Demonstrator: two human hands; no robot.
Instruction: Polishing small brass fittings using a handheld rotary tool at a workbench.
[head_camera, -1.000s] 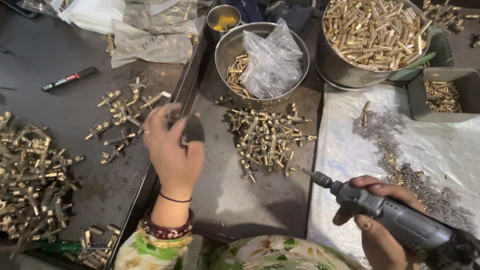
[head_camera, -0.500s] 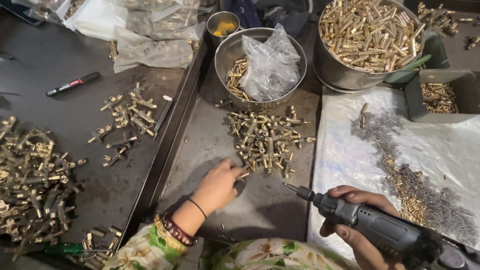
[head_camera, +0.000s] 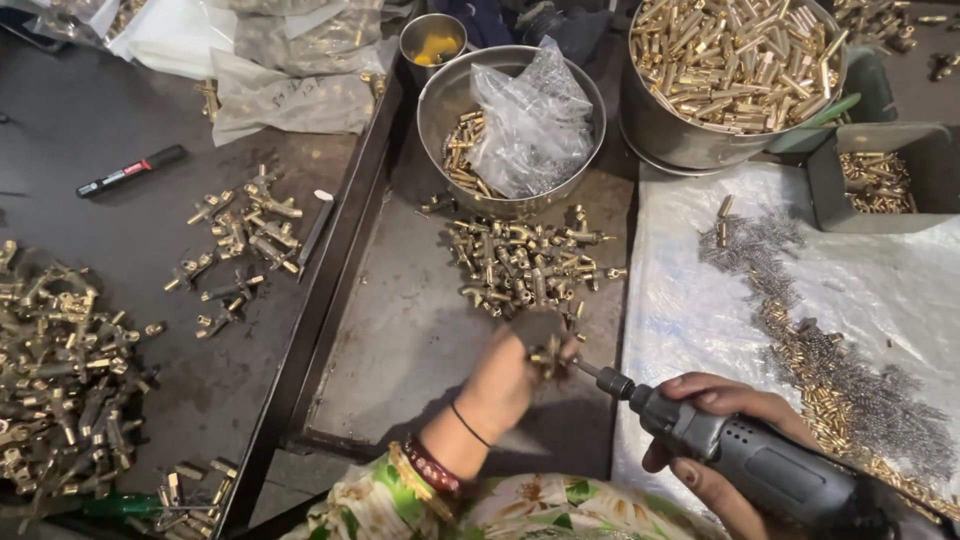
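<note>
Here, at the far left, a dense heap of brass fittings (head_camera: 60, 380) lies on the dark tray (head_camera: 120, 235), with a thinner scatter (head_camera: 240, 235) and a black marker (head_camera: 130, 171) further in, apart from the pile (head_camera: 525, 262) in the middle tray just below a steel bowl (head_camera: 450, 105) holding a crumpled plastic bag (head_camera: 530, 120). The left hand (head_camera: 520, 370) is closed around one small brass fitting (head_camera: 548, 355), lifting it clear of the pile and turning it toward the tool tip. The right hand (head_camera: 715, 440) is wrapped round a grey rotary tool (head_camera: 745, 455), its bit meeting the fitting. Beyond sits a large pot of brass tubes (head_camera: 735, 60).
</note>
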